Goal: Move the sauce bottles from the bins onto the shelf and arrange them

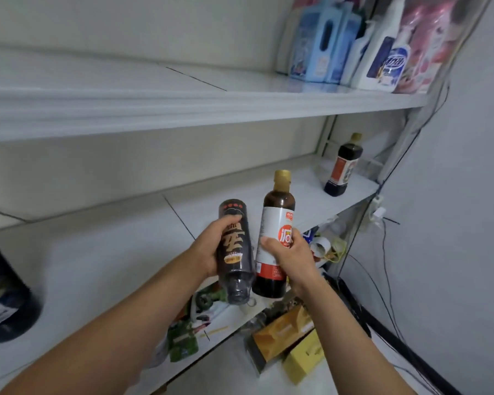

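Left hand (207, 249) wrapped round a dark sauce bottle (236, 270) held neck-down, right hand (293, 259) gripping an upright gold-capped bottle (278, 208) just beside it, both above the white shelf (97, 266), a third bottle (343, 168) standing at its far right end

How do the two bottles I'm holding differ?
The black bottle in the left hand wears a dark wrap with gold lettering; the brown bottle in the right hand has a white-and-red label. The black bottle points neck-down; the brown bottle is cap-up. Both look dark.
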